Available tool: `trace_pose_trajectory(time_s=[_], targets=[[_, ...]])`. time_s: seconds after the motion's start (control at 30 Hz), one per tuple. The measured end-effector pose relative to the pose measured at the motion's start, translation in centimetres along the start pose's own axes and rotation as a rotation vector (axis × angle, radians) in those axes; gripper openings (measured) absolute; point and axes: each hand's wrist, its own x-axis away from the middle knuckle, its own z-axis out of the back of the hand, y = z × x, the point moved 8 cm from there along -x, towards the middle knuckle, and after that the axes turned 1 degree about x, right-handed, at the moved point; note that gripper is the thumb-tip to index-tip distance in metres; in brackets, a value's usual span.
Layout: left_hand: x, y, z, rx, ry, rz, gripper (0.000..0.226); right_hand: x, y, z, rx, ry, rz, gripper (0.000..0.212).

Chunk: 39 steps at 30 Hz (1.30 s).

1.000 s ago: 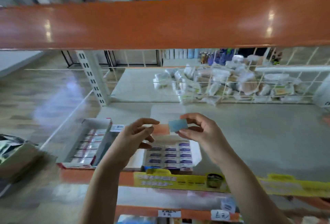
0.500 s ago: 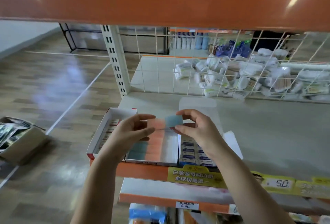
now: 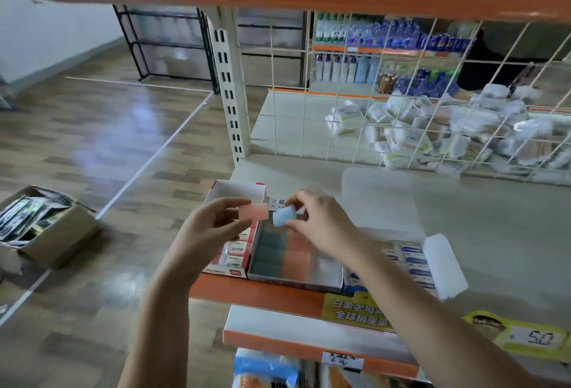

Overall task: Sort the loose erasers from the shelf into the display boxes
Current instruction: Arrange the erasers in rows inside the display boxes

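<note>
My left hand pinches a flat salmon-pink rectangular eraser between thumb and curled fingertips. My right hand pinches a small pale-blue rubber eraser the same way. Both erasers hang just above the far end of the white cardboard display box holding grey-green and orange rows.

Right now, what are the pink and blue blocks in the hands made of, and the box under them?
The pink eraser in the left hand and the blue eraser in the right hand look like soft matte rubber or vinyl: plain pastel blocks without shine, though blurred. The middle display box looks like thin printed cardboard, with white folded walls.
</note>
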Motion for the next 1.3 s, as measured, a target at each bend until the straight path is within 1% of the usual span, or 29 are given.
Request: trace_pose_trajectory(time_s=[0.27, 0.57, 0.8, 1.0, 1.17, 1.3], targets=[[-0.5, -0.7, 0.5, -0.030, -0.025, -0.001, 0.029, -0.8, -0.7, -2.0, 0.157, -0.032, -0.012, 0.030], [-1.2, -1.0, 0.6, -0.036, -0.030, 0.000, 0.030, -0.3, -1.3, -2.5, 0.310, -0.037, 0.064, 0.030], [-1.0, -1.1, 1.3, -0.037, -0.026, 0.016, 0.030, -0.4, -1.0, -2.2, 0.344, -0.048, 0.068, 0.027], [-0.7, -1.0, 1.5, -0.012, -0.024, 0.025, 0.027, -0.6, -0.5, -2.3, 0.297, -0.096, 0.007, 0.030], [-0.7, -1.2, 1.5, -0.003, -0.026, 0.027, 0.028, -0.3, -0.7, -2.4, 0.350, -0.059, 0.036, 0.025], [-0.7, -0.9, 1.3, -0.006, -0.029, 0.020, 0.027, -0.3, -0.4, -2.8, 0.342, -0.074, 0.017, 0.026]])
